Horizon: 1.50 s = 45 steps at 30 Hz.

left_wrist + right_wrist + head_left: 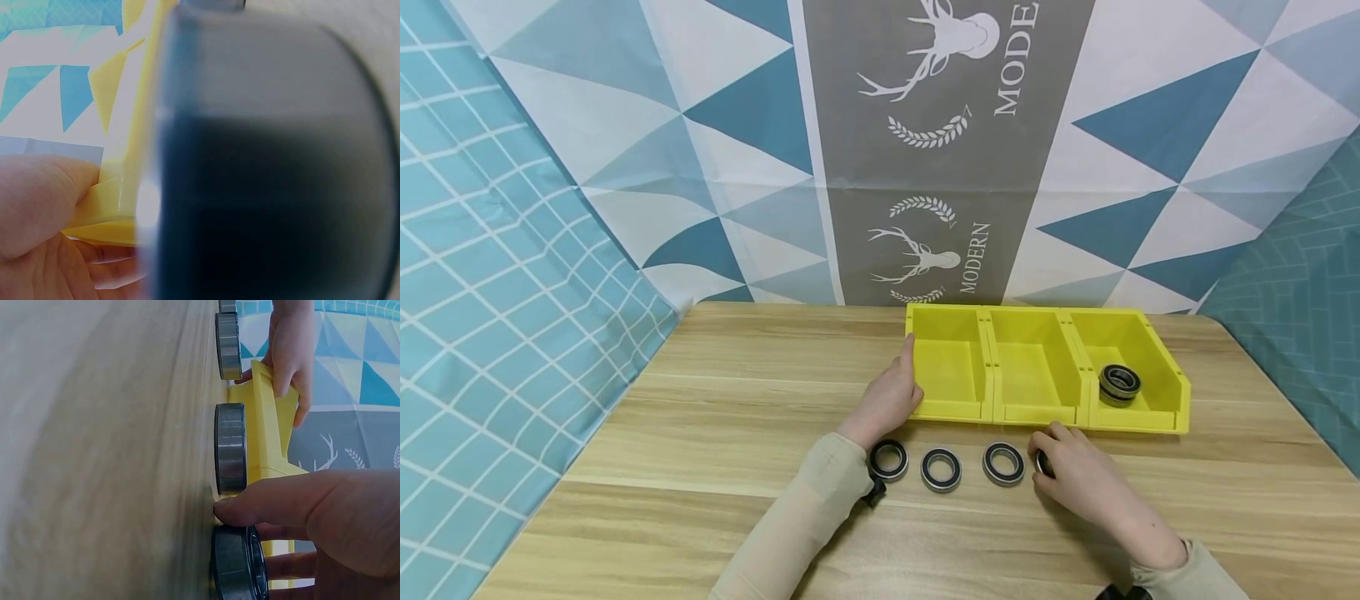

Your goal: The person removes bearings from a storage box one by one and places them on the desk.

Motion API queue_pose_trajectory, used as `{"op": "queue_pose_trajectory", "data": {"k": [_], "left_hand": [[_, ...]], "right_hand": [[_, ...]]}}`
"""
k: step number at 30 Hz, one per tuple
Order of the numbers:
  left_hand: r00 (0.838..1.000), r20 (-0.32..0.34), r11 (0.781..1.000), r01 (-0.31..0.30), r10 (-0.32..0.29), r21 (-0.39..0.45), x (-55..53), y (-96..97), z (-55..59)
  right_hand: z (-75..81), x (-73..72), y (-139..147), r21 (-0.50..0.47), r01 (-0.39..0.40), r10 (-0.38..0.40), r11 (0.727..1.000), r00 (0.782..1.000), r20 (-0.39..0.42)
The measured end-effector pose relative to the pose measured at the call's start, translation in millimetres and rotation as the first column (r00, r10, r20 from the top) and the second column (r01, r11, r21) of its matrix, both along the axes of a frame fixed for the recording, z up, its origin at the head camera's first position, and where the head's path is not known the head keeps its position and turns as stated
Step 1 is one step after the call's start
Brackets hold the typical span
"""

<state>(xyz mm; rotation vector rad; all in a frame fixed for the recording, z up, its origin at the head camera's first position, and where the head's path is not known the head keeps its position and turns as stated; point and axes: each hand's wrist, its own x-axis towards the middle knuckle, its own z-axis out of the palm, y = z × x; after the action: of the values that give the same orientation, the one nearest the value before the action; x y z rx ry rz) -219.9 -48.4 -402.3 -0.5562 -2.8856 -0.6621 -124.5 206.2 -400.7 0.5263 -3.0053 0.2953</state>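
Note:
My left hand (887, 400) grips the left side of a yellow three-compartment bin (951, 410), its thumb on the wall and its other fingers below in the left wrist view. My right hand (1086, 479) is curled round the rightmost ball bearing (232, 562) on the table in front of the bin. The thumb tip is at this bearing's near edge, and several fingers lie on its far side. To its left, three more bearings lie flat in a row: one (1003, 482), a middle one (941, 487) and one (888, 477) by my left wrist.
Two stacked bearings (1117, 400) sit in the bin's right compartment. The wooden table (737, 400) meets a patterned cloth backdrop (745, 167) just behind the bin. A large blurred dark shape (275, 206) fills much of the left wrist view.

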Motion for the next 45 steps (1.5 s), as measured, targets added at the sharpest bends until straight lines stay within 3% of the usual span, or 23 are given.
{"op": "queue_pose_trajectory", "data": {"k": [23, 45], "left_hand": [[1.000, 0.020, 1.000, -0.007, 0.007, 0.002, 0.4, -0.3, 2.1], [1.000, 0.021, 1.000, -0.002, 0.002, -0.003, 0.7, 0.2, 1.8]], "right_hand": [[0.0, 0.5, -1.6, 0.006, 0.012, -0.012, 1.000, 1.000, 0.004], [-0.9, 2.0, -0.5, 0.018, -0.036, 0.037, 0.999, 0.998, -0.044]]}}
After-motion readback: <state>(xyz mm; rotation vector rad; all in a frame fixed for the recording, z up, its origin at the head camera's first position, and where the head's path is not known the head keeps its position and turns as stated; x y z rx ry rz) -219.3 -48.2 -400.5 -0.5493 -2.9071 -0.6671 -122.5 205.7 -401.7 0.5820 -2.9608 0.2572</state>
